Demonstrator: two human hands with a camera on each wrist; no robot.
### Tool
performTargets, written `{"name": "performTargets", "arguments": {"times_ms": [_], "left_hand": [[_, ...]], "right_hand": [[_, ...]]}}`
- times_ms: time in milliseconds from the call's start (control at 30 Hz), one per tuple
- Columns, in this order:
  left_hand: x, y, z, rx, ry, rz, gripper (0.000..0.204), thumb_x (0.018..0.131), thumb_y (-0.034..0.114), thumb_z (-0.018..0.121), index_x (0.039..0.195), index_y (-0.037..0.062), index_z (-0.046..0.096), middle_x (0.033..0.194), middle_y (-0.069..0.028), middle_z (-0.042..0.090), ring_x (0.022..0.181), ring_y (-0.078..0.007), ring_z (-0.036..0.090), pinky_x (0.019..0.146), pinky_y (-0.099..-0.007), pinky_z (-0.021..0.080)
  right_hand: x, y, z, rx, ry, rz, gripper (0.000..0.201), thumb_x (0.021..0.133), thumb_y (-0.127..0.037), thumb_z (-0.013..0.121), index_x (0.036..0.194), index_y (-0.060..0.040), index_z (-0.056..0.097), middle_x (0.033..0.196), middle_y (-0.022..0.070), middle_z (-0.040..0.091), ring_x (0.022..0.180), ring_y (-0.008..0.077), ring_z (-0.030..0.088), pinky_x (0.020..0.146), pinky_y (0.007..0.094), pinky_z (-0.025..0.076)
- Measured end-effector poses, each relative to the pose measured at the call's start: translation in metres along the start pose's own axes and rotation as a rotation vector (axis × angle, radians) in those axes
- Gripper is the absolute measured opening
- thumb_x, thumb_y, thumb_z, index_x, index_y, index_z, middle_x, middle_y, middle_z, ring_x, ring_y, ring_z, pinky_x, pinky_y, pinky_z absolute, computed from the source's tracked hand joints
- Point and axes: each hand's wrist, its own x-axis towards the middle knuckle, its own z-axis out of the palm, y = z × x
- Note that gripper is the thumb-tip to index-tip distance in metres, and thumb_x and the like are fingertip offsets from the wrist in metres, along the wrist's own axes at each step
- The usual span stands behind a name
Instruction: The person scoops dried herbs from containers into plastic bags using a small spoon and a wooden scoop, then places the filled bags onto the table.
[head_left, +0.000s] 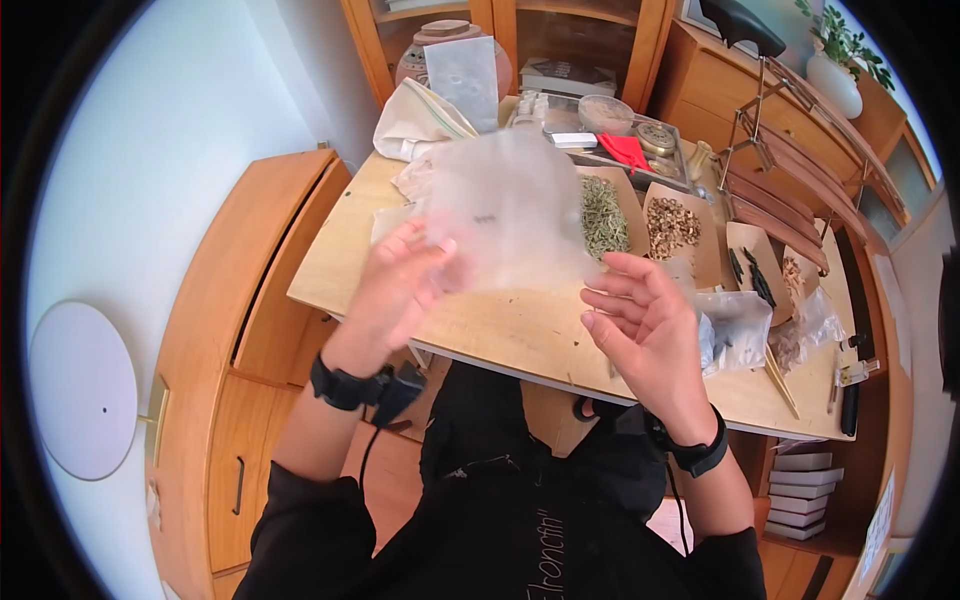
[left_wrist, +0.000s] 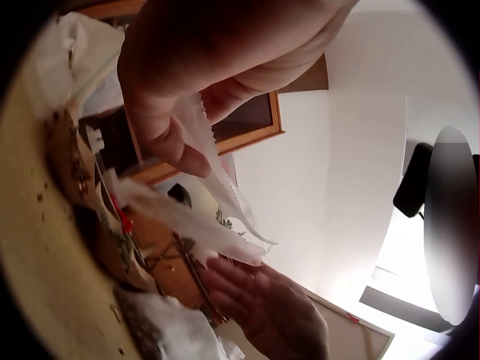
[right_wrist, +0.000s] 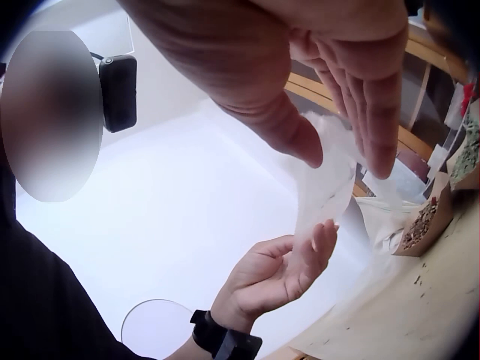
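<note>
A thin, whitish see-through bag (head_left: pixel 510 210) with a zigzag-cut edge hangs over the front of the table. My left hand (head_left: pixel 405 275) pinches it near its left corner; in the left wrist view the thumb and fingers close on the bag (left_wrist: pixel 199 139) just by the cut edge. My right hand (head_left: pixel 645 315) is beside the bag's lower right corner, palm turned inward, fingers extended and thumb apart. In the right wrist view the bag (right_wrist: pixel 326 176) shows behind the thumb and fingertips of that hand.
Paper trays of green dried herb (head_left: pixel 604 215) and brown dried pieces (head_left: pixel 673 228) stand right of the bag. A clear plastic bag (head_left: pixel 738 325) and wooden chopsticks (head_left: pixel 782 385) lie near the front right. A cloth bag (head_left: pixel 415 120) and a red cloth (head_left: pixel 625 152) are farther back.
</note>
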Motion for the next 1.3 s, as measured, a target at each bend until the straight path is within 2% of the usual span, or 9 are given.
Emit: {"name": "performTargets", "arguments": {"times_ms": [133, 333, 600, 667, 733, 967, 1033, 1267, 1300], "left_hand": [[0.014, 0.030, -0.044, 0.108, 0.111, 0.154, 0.039, 0.089, 0.000, 0.056, 0.126, -0.0030, 0.046, 0.114, -0.0133, 0.061, 0.097, -0.0217, 0.065, 0.082, -0.0343, 0.055], [0.023, 0.015, -0.084, 0.243, 0.353, 0.105, 0.034, 0.089, -0.001, 0.054, 0.123, -0.0051, 0.050, 0.112, -0.0132, 0.061, 0.095, -0.0209, 0.064, 0.081, -0.0318, 0.054], [0.021, -0.013, -0.076, 0.541, 0.361, 0.149, 0.039, 0.087, -0.001, 0.057, 0.124, -0.0079, 0.048, 0.114, -0.0146, 0.060, 0.098, -0.0202, 0.062, 0.083, -0.0308, 0.052], [0.024, -0.017, -0.078, 0.628, 0.354, 0.205, 0.042, 0.086, 0.000, 0.059, 0.125, -0.0086, 0.047, 0.116, -0.0158, 0.060, 0.101, -0.0217, 0.061, 0.087, -0.0320, 0.050], [0.029, -0.023, -0.086, 0.985, 0.486, 0.417, 0.050, 0.083, 0.005, 0.064, 0.127, -0.0089, 0.045, 0.122, -0.0196, 0.056, 0.110, -0.0258, 0.057, 0.096, -0.0350, 0.045], [0.027, -0.030, -0.085, 1.214, 0.487, 0.536, 0.052, 0.080, 0.008, 0.065, 0.127, -0.0062, 0.047, 0.128, -0.0247, 0.050, 0.119, -0.0352, 0.050, 0.102, -0.0414, 0.039], [0.024, -0.028, -0.078, 1.533, 0.434, 0.673, 0.048, 0.081, 0.010, 0.063, 0.126, -0.0018, 0.050, 0.131, -0.0231, 0.049, 0.123, -0.0401, 0.045, 0.105, -0.0449, 0.035], [0.024, -0.025, -0.049, 1.643, 0.347, 0.643, 0.037, 0.085, 0.014, 0.059, 0.119, 0.0008, 0.056, 0.137, -0.0199, 0.046, 0.128, -0.0423, 0.039, 0.105, -0.0463, 0.032], [0.023, -0.022, -0.038, 1.633, 0.355, 0.773, 0.035, 0.085, 0.013, 0.059, 0.118, 0.0008, 0.057, 0.132, -0.0202, 0.049, 0.125, -0.0415, 0.043, 0.103, -0.0460, 0.034]], "right_hand": [[-0.002, -0.001, -0.012, -0.073, 0.098, -0.039, 0.042, 0.082, -0.002, 0.068, 0.120, 0.0030, 0.052, 0.108, 0.0143, 0.063, 0.094, 0.0185, 0.064, 0.081, 0.0267, 0.052], [0.001, -0.005, -0.055, -0.459, 0.277, -0.104, 0.024, 0.081, -0.010, 0.068, 0.101, 0.0016, 0.064, 0.095, 0.0128, 0.068, 0.089, 0.0197, 0.064, 0.077, 0.0305, 0.050], [-0.007, 0.006, -0.087, -0.993, 0.394, -0.095, 0.029, 0.075, -0.013, 0.070, 0.098, 0.0013, 0.064, 0.089, 0.0172, 0.066, 0.086, 0.0320, 0.062, 0.076, 0.0382, 0.048], [-0.008, 0.009, -0.087, -1.010, 0.377, -0.087, 0.029, 0.075, -0.013, 0.071, 0.098, 0.0018, 0.063, 0.088, 0.0179, 0.066, 0.085, 0.0330, 0.062, 0.076, 0.0386, 0.049], [-0.008, 0.011, -0.084, -1.024, 0.358, -0.079, 0.029, 0.074, -0.013, 0.071, 0.098, 0.0024, 0.063, 0.087, 0.0185, 0.065, 0.084, 0.0340, 0.063, 0.075, 0.0390, 0.049], [-0.001, 0.018, -0.077, -0.958, 0.306, 0.101, 0.025, 0.074, -0.008, 0.070, 0.095, 0.0035, 0.062, 0.082, 0.0186, 0.066, 0.079, 0.0339, 0.065, 0.071, 0.0397, 0.050], [0.000, 0.019, -0.078, -0.924, 0.303, 0.113, 0.023, 0.074, -0.006, 0.069, 0.094, 0.0037, 0.062, 0.080, 0.0182, 0.066, 0.077, 0.0330, 0.065, 0.070, 0.0393, 0.050], [-0.001, 0.015, -0.077, -0.862, 0.291, 0.020, 0.018, 0.077, -0.001, 0.066, 0.093, 0.0048, 0.062, 0.078, 0.0202, 0.066, 0.071, 0.0320, 0.066, 0.066, 0.0366, 0.051], [-0.002, 0.011, -0.075, -0.848, 0.291, -0.006, 0.017, 0.077, -0.001, 0.065, 0.093, 0.0051, 0.062, 0.078, 0.0206, 0.066, 0.071, 0.0318, 0.066, 0.066, 0.0364, 0.051]]}}
